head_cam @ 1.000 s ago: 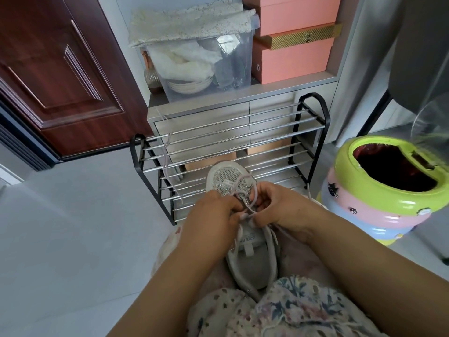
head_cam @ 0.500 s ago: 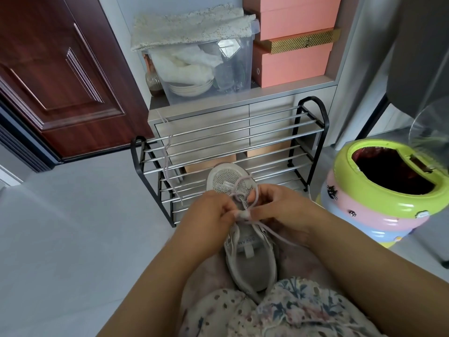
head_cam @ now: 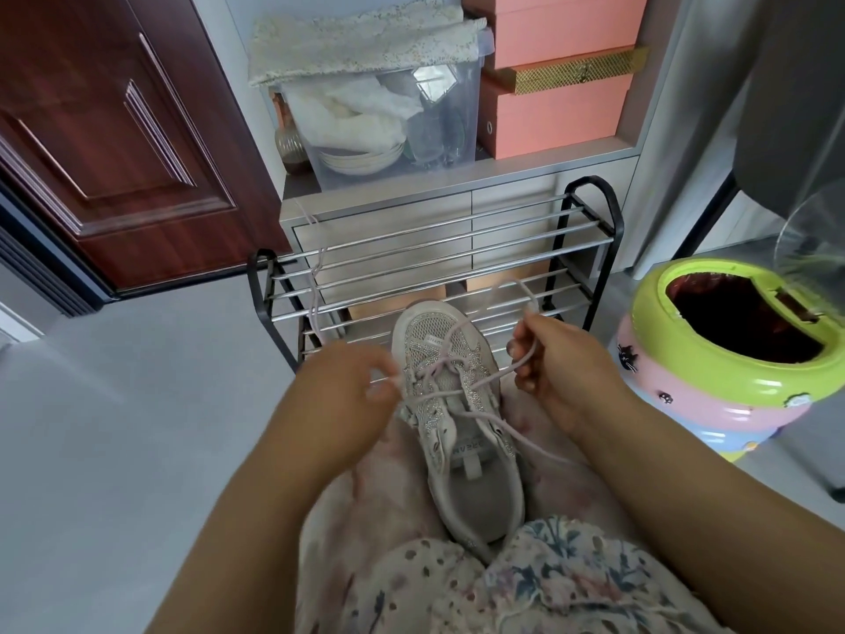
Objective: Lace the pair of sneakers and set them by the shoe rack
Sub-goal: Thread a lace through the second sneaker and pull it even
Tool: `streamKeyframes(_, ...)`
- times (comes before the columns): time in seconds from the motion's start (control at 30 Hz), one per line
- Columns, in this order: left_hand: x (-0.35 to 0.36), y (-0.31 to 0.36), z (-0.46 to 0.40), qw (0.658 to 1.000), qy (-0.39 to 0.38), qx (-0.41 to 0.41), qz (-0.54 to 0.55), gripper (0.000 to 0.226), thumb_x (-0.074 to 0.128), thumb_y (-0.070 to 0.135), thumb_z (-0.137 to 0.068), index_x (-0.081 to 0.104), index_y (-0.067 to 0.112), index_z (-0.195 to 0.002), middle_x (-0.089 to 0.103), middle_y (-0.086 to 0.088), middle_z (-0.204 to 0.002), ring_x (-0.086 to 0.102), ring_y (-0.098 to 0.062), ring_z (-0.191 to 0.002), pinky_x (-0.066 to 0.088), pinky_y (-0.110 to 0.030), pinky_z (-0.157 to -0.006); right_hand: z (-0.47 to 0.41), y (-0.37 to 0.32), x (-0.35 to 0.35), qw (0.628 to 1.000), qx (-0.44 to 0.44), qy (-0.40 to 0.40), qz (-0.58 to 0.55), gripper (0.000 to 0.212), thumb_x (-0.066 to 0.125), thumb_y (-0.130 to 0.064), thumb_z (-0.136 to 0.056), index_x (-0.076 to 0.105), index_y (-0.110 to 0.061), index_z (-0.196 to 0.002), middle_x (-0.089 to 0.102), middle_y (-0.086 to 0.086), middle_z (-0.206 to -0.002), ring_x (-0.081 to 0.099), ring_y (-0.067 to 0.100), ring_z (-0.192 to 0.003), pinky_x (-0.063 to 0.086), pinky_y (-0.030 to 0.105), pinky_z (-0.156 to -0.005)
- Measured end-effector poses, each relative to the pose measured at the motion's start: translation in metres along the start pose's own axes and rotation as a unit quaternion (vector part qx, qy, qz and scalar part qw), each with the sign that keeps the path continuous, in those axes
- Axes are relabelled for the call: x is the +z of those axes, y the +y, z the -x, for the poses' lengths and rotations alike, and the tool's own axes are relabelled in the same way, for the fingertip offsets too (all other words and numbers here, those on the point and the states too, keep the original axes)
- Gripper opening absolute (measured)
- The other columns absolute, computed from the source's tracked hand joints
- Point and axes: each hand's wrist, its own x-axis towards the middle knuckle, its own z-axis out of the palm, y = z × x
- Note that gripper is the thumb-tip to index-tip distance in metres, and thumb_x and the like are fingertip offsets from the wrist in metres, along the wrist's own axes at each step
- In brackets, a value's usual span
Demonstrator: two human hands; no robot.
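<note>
the sneaker (head_cam: 450, 400) is seen in pale mesh cloth, glittery trim along the eyelets, threaded with a matt cord lace (head_cam: 491, 382). the rack (head_cam: 439, 249) is made of shiny metal bars on a glossy black frame. the door (head_cam: 114, 130) is finished in polished reddish wood. the bin (head_cam: 731, 354) is glossy plastic. the floor (head_cam: 137, 427) looks smooth, faintly sheened.

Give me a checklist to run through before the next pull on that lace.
1. Right hand grips the lace: ok.
2. Left hand pinches the other end: ok.
3. Sneaker steady on the lap: ok, toe toward the shoe rack.
4. Upper eyelets threaded: not ok, lace crosses only near the toe.
5. Second sneaker within reach: cannot tell, not in view.
6. Spare lace draped on rack: ok.
</note>
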Motion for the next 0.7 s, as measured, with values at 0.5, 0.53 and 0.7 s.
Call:
streamKeyframes(0.5, -0.003, -0.001, -0.005, 0.991, 0.039, 0.029, 0.126, 0.027, 0.059, 0.02, -0.091, 0.056, 0.028, -0.066, 0.049, 0.005, -0.072, 0.045, -0.006, -0.061, 0.036, -0.025, -0.058, 0.002, -0.001, -0.001, 1.0, -0.012, -0.002, 0.005, 0.022, 0.051, -0.02, -0.096, 0.051, -0.011, -0.075, 0.053, 0.002, -0.05, 0.035, 0.012, -0.041, 0.024, 0.024, -0.044)
streamKeyframes(0.53, -0.015, -0.005, -0.005, 0.984, 0.08, -0.006, 0.162, 0.025, 0.058, 0.02, -0.092, 0.058, 0.025, -0.068, 0.049, 0.003, -0.07, 0.043, -0.009, -0.058, 0.033, -0.028, -0.055, 0.001, -0.001, -0.002, 1.0, -0.014, -0.001, 0.006, 0.022, 0.054, -0.022, -0.094, 0.052, -0.011, -0.075, 0.052, 0.001, -0.051, 0.035, 0.01, -0.04, 0.025, 0.023, -0.043)
streamKeyframes(0.7, -0.03, -0.013, -0.007, 0.986, 0.112, -0.041, 0.114, 0.022, 0.056, 0.015, -0.089, 0.064, 0.009, -0.07, 0.057, -0.009, -0.077, 0.05, -0.02, -0.066, 0.037, -0.028, -0.059, 0.0, 0.001, -0.002, 0.999, -0.031, -0.001, 0.031, 0.022, 0.06, -0.024, -0.091, 0.054, -0.011, -0.074, 0.051, 0.0, -0.053, 0.033, 0.008, -0.04, 0.025, 0.021, -0.042)
